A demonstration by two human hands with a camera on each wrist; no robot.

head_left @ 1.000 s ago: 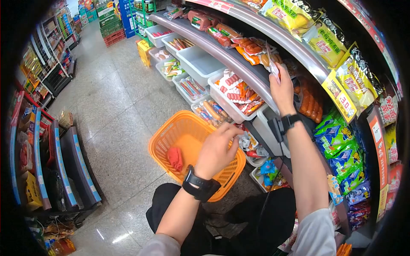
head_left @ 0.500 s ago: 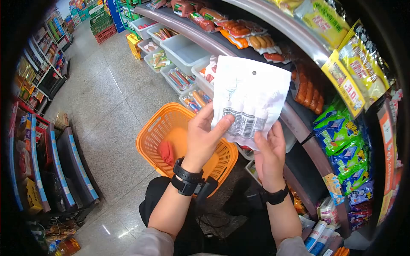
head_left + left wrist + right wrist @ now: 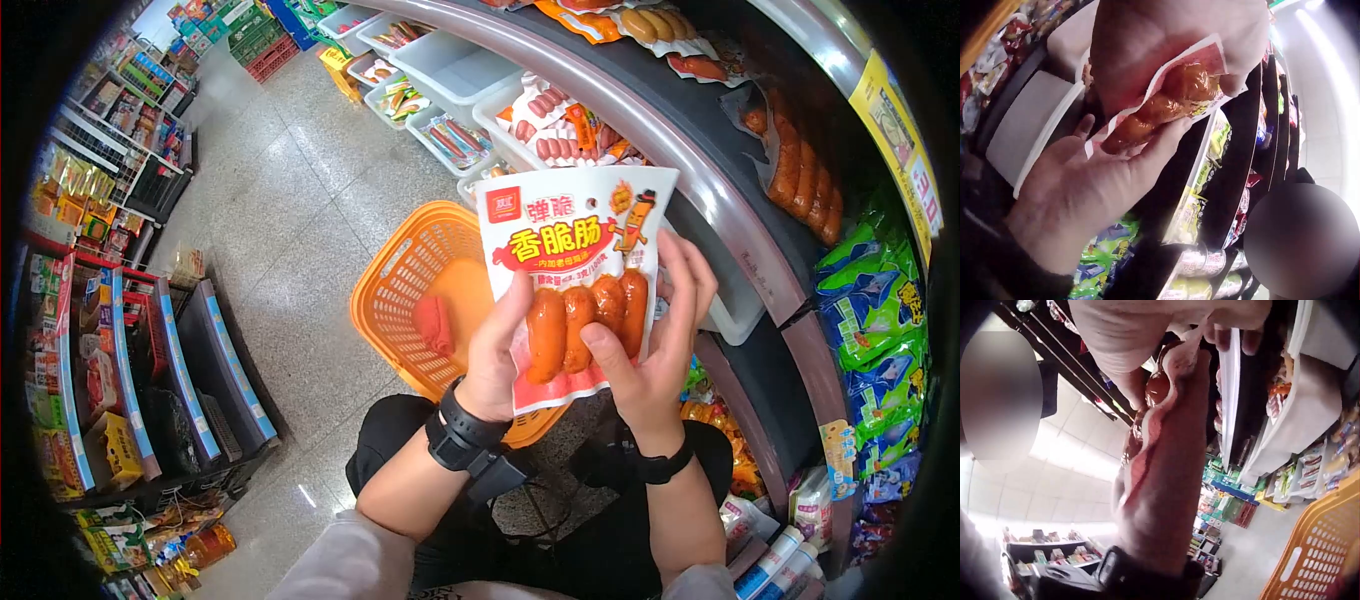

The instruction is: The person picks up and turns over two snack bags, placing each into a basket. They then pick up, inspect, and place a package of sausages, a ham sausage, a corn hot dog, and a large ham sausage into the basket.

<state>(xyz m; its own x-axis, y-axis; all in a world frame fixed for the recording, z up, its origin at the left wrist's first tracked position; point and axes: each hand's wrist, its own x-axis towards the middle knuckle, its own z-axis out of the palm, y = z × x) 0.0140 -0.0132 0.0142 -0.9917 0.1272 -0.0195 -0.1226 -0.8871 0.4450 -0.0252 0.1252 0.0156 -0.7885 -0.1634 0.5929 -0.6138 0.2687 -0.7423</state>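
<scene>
Sausage pack (image 3: 585, 300) at centre, off the shelf (image 3: 700, 205), left hand (image 3: 490, 365) and right hand (image 3: 655, 375) pinching its sides; orange basket (image 3: 388, 285), centre-left, holds only red bundle (image 3: 433, 325).

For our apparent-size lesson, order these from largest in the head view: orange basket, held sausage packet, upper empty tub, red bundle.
1. Orange basket and sausage packet: unsure; nearer packet partly hides basket.
2. Empty tub.
3. Red bundle.

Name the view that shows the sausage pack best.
Head: the sausage pack faces the camera, printed front and four sausages visible. Left wrist: sausages at a slant, pack partly covered. Right wrist: pack nearly edge-on.
</scene>
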